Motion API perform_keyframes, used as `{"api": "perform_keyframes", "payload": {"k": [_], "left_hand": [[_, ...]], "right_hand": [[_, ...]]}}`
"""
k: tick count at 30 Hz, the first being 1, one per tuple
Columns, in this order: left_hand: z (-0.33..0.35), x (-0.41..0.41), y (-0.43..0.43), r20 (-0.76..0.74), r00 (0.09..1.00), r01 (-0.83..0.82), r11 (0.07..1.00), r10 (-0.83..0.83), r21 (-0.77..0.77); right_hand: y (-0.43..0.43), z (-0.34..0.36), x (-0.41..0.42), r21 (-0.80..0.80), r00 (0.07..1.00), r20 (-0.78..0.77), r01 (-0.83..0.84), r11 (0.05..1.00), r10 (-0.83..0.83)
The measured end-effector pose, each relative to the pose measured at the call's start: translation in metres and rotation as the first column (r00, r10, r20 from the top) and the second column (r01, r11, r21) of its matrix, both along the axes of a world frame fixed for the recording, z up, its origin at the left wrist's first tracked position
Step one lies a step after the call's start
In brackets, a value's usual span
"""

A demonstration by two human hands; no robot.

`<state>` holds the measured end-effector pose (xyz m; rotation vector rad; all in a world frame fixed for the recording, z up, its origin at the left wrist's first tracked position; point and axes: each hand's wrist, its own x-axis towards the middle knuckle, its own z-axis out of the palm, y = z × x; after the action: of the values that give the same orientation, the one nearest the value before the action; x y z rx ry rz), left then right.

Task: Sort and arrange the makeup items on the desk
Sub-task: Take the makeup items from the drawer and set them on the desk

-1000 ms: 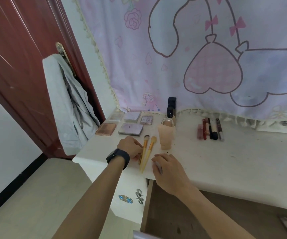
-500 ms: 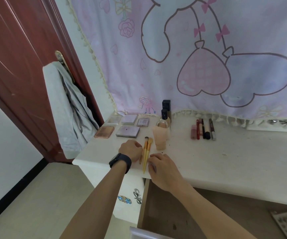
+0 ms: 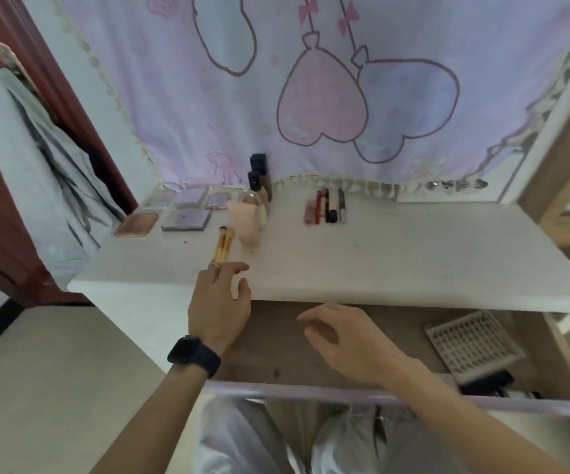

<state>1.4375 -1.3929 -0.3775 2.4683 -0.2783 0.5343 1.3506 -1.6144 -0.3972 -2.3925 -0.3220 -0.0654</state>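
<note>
Head view: both my hands are in front of the desk, and both are bare and empty.
Left hand: it is over the front edge of the desk. The fingers are nearly straight and a little spread, the thumb points to the right, and it holds nothing. A watch is on the wrist.
Right hand: it is lower, before the desk edge and not over the top. The fingers are loosely curled around nothing.
Brushes: two lie side by side on the desk, just beyond my left fingertips. I cannot tell if the fingertips touch the handle ends.
Long axis: it runs away from me and leans slightly to the right. The handles are toward me and the bristles are at the far end.
Nearer hand: clearly the left, because the brushes lie straight ahead of it. The right hand is well apart from them.
Other groups: palettes at the back left, bottles behind a pink container, and lip sticks in a row further right.
Progress, as I judge: the items look grouped by kind, so little remains.
Next move, as I judge: if the brushes need shifting, my left hand should go forward and pinch the handles from both sides.
</note>
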Motion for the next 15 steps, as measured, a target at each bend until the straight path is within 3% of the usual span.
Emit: {"api": "perform_keyframes", "payload": {"k": [4,6,8,11,13,15], "left_hand": [[-0.015,-0.049,-0.05,0.028,0.957,0.286,0.955,-0.289,0.08],[-0.024,-0.065,-0.078,-0.132,0.899,0.429,0.899,-0.417,0.084],[-0.034,-0.073,-0.109,-0.368,0.783,0.556,0.83,-0.501,0.053],[-0.044,-0.077,-0.155,-0.668,0.532,0.688,0.725,-0.52,-0.016],[-0.05,-0.078,-0.183,-0.769,0.423,0.753,0.658,-0.48,0.002],[-0.056,-0.077,-0.209,-0.802,0.382,0.782,0.623,-0.459,0.016]], "right_hand": [[-0.08,-0.018,-0.057,-0.113,0.986,-0.119,0.102,0.988,-0.116],[-0.121,-0.025,-0.078,-0.21,0.959,-0.213,0.141,0.967,-0.186],[-0.161,-0.03,-0.093,-0.294,0.914,-0.311,0.169,0.941,-0.262],[-0.21,-0.037,-0.101,-0.436,0.824,-0.399,0.215,0.874,-0.402],[-0.233,-0.041,-0.099,-0.521,0.766,-0.417,0.239,0.819,-0.489],[-0.247,-0.046,-0.096,-0.561,0.733,-0.408,0.27,0.783,-0.545]]}}
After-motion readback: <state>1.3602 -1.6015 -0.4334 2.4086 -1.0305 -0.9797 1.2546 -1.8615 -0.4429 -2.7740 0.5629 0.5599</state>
